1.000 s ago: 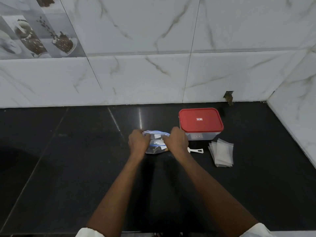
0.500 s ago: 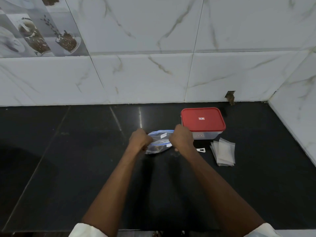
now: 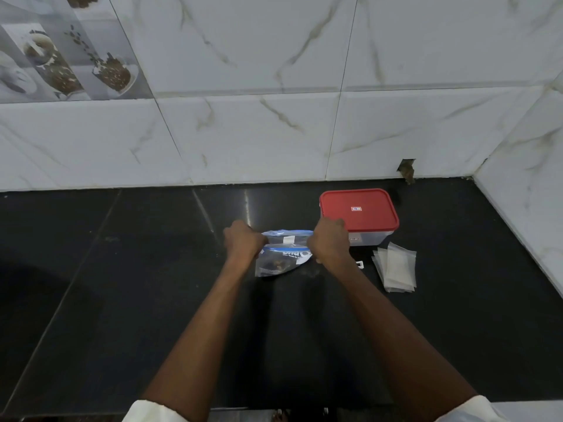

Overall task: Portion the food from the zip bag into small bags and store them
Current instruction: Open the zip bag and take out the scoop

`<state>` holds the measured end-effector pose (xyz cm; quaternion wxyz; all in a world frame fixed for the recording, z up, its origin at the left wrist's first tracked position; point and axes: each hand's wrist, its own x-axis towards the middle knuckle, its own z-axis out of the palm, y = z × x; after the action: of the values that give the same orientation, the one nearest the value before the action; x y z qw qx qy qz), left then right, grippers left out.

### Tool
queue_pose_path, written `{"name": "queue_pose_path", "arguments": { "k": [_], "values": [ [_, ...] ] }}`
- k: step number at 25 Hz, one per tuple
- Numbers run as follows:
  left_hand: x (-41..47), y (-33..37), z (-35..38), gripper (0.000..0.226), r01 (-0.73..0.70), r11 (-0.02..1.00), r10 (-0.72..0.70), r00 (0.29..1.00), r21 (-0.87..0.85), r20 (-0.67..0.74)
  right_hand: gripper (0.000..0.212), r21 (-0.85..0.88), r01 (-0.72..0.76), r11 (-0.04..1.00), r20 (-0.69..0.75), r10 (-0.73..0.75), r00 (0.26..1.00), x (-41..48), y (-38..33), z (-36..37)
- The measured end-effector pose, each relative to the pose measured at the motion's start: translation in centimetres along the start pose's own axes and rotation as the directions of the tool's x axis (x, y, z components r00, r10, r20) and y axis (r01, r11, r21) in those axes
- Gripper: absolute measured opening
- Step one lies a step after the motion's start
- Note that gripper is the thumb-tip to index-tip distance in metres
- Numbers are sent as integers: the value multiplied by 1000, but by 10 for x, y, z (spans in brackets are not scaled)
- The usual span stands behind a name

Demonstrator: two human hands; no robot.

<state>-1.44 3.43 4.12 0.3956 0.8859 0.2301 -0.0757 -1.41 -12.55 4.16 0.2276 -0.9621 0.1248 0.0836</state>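
The left hand (image 3: 242,243) and the right hand (image 3: 329,242) grip the zip bag (image 3: 283,254) at its top corners above the black counter (image 3: 122,284).

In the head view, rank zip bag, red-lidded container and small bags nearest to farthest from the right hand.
1. zip bag, gripped by the right hand.
2. red-lidded container, just behind it.
3. small bags, farther to the right.

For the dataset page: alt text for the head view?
The left hand and right hand each grip one end of a clear zip bag holding dark food, its blue-edged mouth parted, over a black counter. Beside the right hand sit a red-lidded container and a stack of small clear bags.
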Motion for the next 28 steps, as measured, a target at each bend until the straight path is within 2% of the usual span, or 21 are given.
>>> {"name": "queue_pose_path", "arguments": {
  "k": [2, 6, 11, 15, 18, 22, 24, 26, 27, 28],
  "values": [
    [-3, -4, -1, 17, 16, 998, -15, 1000, -64, 24, 23, 9, 8, 1000, -12, -8, 1000, 1, 1, 0],
    [-14, -1, 10, 10, -25, 985, 15, 998, -171, -62, 18, -12, 82, 997, -17, -82, 996, -5, -5, 3],
    [-17, -4, 17, 12, -30, 981, 19, 998, -191, -61, 19, -19, 72, 997, -82, -73, 994, -12, 0, 13],
    [-16, -10, 21, 10, -2, 978, -19, 995, -206, -99, 18, 54, 77, 996, -148, -68, 987, -9, 9, 16],
    [-8, -12, 25, 12, 18, 949, -33, 999, -315, -42, 15, 86, 120, 989, -99, -111, 989, -3, 10, 20],
    [1, -15, 28, 15, 176, 824, -106, 982, -539, 158, 14, -19, 114, 993, -45, -114, 992, 2, 12, 22],
    [2, -16, 27, 18, 274, 739, -139, 956, -615, 259, 15, 79, 90, 993, -30, -88, 996, 10, 19, 26],
    [1, -16, 29, 22, 392, 646, -139, 904, -655, 403, 18, 336, -9, 942, -15, 15, 1000, 17, 24, 31],
    [1, -17, 31, 23, 438, 615, -131, 876, -655, 463, 18, 516, -105, 850, 34, 102, 994, 19, 25, 31],
    [0, -18, 32, 24, 472, 596, -122, 853, -650, 507, 20, 675, -214, 706, 124, 177, 976, 19, 25, 29]
  ]
}}
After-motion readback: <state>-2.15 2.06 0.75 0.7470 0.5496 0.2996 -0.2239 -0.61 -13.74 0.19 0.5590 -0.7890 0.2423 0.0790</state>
